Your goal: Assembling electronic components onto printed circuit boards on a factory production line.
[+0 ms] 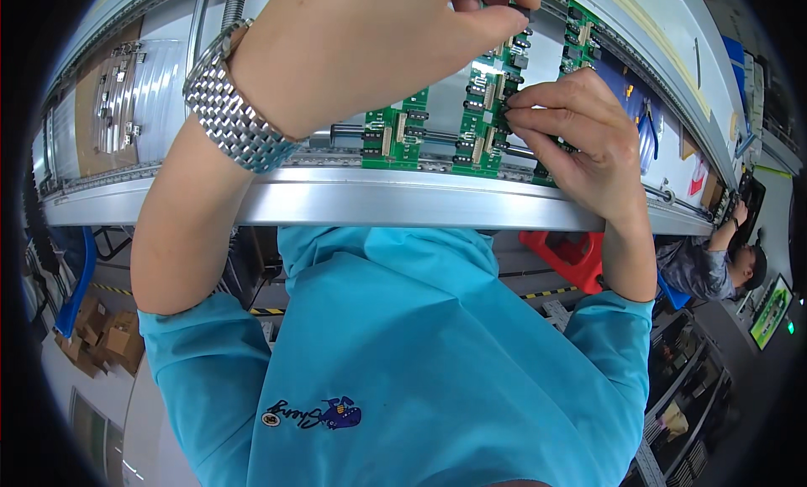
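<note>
Three green circuit boards with black and cream connectors stand side by side across metal rails: a left board [392,142], a middle board [480,117] and a right board [581,34]. My left hand [387,45] reaches over the left board to the far end of the middle one, its thumb and fingers closed by a black part there. At the right edge of the middle board, my right hand [584,129] is pinched against the row of black connectors [507,87]. Whatever sits between the fingertips of either hand is too small or hidden.
An aluminium rail [378,203] runs along the near edge. Clear tubes with metal ends [126,100] lie at the left, blue-handled pliers [647,134] at the right. Below are a red stool [572,256] and cardboard boxes [105,336]. Another person [714,260] works at far right.
</note>
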### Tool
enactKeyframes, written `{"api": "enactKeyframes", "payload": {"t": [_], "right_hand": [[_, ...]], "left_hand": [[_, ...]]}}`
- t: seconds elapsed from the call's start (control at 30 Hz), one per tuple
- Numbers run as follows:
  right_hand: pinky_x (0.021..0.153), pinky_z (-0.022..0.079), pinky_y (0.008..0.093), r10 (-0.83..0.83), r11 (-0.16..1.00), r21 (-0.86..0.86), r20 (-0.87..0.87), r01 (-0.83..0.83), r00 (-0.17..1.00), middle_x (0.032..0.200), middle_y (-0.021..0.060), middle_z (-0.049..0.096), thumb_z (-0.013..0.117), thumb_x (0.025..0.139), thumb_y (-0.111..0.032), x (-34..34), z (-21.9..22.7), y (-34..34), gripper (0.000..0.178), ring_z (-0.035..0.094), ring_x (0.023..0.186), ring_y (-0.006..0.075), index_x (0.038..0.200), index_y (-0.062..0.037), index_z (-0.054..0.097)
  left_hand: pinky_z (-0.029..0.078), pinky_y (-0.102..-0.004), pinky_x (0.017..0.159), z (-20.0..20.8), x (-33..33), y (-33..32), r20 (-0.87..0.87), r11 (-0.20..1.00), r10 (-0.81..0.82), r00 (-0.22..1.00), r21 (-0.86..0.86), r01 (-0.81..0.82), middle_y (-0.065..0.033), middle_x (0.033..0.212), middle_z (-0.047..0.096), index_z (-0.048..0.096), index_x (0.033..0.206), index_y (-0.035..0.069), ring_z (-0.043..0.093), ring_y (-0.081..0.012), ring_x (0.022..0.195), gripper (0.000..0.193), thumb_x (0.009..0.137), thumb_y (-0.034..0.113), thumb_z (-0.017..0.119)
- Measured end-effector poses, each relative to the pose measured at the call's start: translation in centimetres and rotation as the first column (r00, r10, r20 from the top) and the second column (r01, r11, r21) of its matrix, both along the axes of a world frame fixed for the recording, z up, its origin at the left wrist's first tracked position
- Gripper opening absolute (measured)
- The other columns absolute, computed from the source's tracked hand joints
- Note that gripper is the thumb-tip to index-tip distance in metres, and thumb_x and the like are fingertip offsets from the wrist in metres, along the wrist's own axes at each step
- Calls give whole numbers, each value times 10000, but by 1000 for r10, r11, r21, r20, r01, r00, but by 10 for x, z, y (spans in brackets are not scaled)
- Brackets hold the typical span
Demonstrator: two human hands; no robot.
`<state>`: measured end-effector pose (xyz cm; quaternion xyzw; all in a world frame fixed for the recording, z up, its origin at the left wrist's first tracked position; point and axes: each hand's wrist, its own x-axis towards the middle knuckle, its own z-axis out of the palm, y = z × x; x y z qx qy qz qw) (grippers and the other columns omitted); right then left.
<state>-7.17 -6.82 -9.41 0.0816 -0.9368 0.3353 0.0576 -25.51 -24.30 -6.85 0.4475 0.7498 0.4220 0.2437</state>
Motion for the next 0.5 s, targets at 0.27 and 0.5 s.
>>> {"api": "enactKeyframes", "payload": {"t": [0.27, 0.5], "right_hand": [[753, 499, 298, -43, 998, 39, 19, 43, 999, 992, 81, 744, 783, 773, 24, 2, 10, -1, 136, 619, 890, 207, 907, -3, 785], [759, 540, 295, -96, 995, -23, -118, 94, 988, 944, 80, 737, 764, 857, -81, -34, 15, 45, 171, 666, 811, 230, 1019, -29, 777]], "left_hand": [[478, -235, 596, -17, 5, -3, -235, 1000, -6, 972, 22, 11, -66, 888, 717, 752, 972, -23, 587, -131, 655, 138, 838, -31, 723], [503, -253, 659, -17, 25, -7, -467, 991, -118, 876, 0, 133, -41, 951, 719, 747, 982, -4, 611, -157, 701, 158, 826, -30, 743]]}}
